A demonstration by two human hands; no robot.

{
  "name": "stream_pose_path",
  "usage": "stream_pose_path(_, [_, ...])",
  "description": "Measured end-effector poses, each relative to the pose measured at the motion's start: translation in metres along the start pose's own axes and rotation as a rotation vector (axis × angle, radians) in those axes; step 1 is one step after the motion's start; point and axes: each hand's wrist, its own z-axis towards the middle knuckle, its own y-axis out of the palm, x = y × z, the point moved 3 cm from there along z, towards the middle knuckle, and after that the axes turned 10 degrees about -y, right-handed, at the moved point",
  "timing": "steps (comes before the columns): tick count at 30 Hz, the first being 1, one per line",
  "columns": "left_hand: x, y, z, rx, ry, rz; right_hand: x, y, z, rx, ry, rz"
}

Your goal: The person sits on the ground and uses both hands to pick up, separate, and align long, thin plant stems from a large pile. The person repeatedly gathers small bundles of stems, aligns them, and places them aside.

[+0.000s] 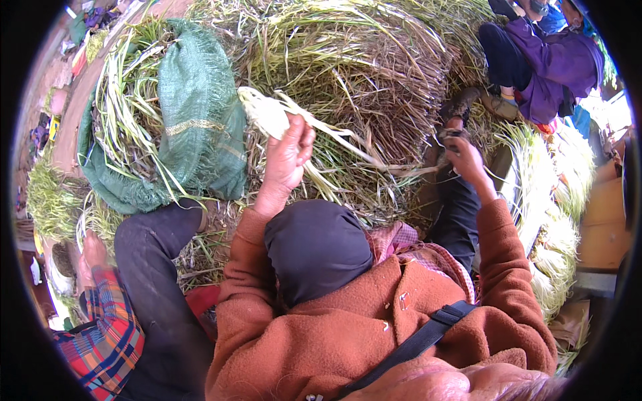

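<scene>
My left hand point(291, 150) is raised over the plant heap, its fingers pinching a pale, flattened bunch of plant stalks point(268, 113). Long whitish strands point(346, 135) trail from the bunch down to the right. My right hand point(464, 155) is curled near a dark trousered leg, around a small dark object point(453, 134) too blurred to name. The thin end of a strand lies close to those fingers; whether they touch it is unclear. Ahead of both hands spreads a large pile of long stalks point(346, 65), green at the left with brown ends at the right.
A green woven sack point(193, 110) with leafy stalks point(125, 115) stands at left. Pale stalk bundles point(541, 240) line the right side. A person in purple point(556, 65) sits at upper right. Another person's plaid sleeve point(113, 326) and hand show at lower left, beside a bent leg point(155, 260).
</scene>
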Motion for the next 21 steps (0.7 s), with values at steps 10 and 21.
stream_pose_path(10, [-0.015, 0.013, -0.001, -0.149, -0.209, 0.202, -0.223, 0.044, 0.072, -0.460, 0.036, 1.237])
stream_pose_path(21, [-0.012, 0.023, -0.004, -0.113, -0.187, 0.225, -0.219, 0.057, 0.074, -0.249, 0.105, 1.367])
